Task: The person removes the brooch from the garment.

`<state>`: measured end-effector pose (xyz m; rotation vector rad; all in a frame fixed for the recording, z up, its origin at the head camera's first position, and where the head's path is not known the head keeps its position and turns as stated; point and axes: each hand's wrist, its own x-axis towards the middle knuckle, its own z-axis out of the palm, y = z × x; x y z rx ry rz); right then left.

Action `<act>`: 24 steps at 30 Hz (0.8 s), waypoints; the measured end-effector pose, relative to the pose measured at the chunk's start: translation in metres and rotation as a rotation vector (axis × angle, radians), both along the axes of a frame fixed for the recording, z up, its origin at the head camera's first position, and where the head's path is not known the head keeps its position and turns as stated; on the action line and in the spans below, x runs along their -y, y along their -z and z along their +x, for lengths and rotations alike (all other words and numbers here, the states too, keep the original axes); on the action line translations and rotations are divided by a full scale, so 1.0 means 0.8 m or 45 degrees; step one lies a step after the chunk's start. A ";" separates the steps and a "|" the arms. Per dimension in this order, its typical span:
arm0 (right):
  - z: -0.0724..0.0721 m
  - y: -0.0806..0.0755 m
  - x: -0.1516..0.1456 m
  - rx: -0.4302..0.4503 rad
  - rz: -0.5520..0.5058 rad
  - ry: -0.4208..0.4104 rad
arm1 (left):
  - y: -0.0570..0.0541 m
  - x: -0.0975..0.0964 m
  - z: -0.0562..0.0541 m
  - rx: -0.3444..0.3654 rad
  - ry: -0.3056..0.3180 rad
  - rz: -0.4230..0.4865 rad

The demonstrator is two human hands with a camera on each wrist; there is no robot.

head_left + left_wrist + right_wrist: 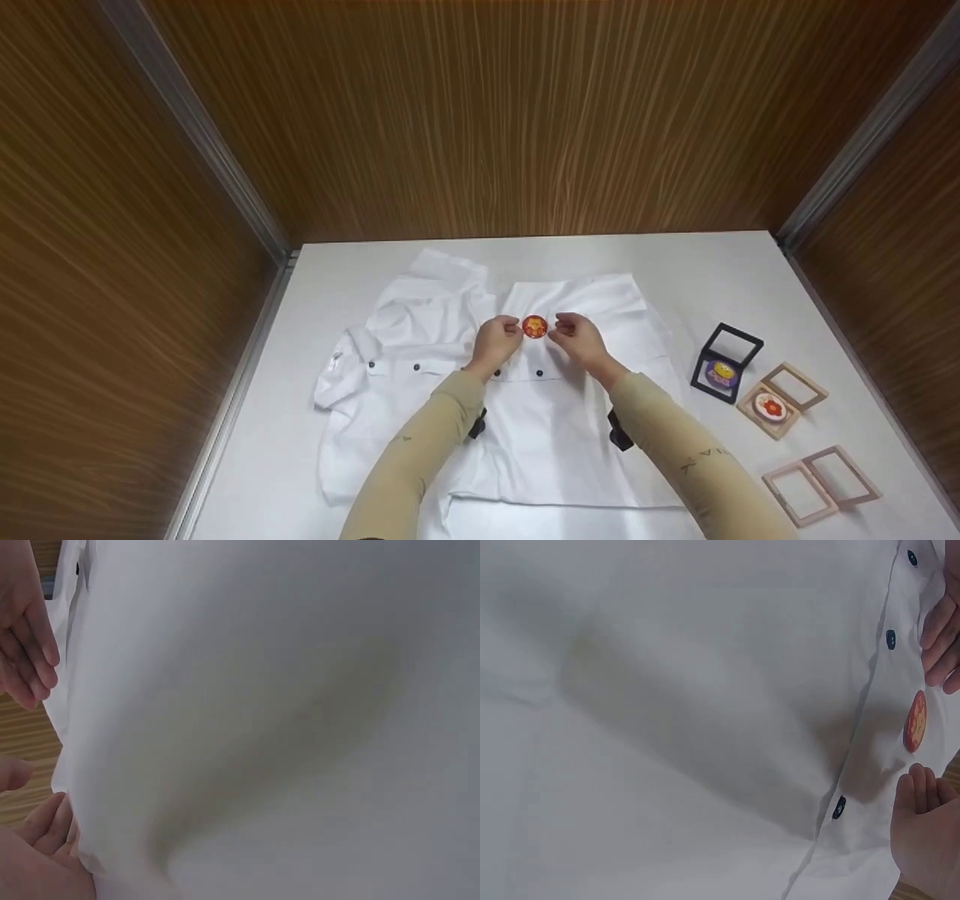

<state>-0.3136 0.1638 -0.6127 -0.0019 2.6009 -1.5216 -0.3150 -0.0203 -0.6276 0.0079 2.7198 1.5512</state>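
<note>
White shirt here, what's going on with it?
A person's left hand and right hand flank a round red-and-yellow badge lying on the white shirt, neither visibly gripping it. To the right, an open black case holds a purple badge, an open tan case holds a white badge, and an open pink case lies nearby.

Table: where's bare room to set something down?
Bare: table at far right, between shirt, back panel and black case; also left of the shirt. Crowded: near right, by wooden case and pink case; also where hands flank the red badge.

Sleeves (420,457) cut off by head view's bottom edge, shirt (555,442) partly hidden beneath, red badge (535,326) too small to read
</note>
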 end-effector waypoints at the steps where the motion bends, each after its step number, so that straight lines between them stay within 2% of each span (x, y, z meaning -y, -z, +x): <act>1: -0.001 0.000 0.002 0.002 -0.009 0.003 | 0.000 -0.001 -0.001 -0.001 0.001 -0.010; 12: -0.009 0.012 0.017 0.047 -0.023 0.002 | 0.003 -0.008 -0.014 -0.008 -0.023 -0.149; 19: -0.011 0.022 0.018 -0.030 0.014 -0.025 | 0.006 -0.009 -0.016 0.024 -0.018 -0.189; 24: -0.017 0.021 0.019 -0.044 0.033 -0.042 | 0.003 -0.013 -0.021 -0.042 0.006 -0.256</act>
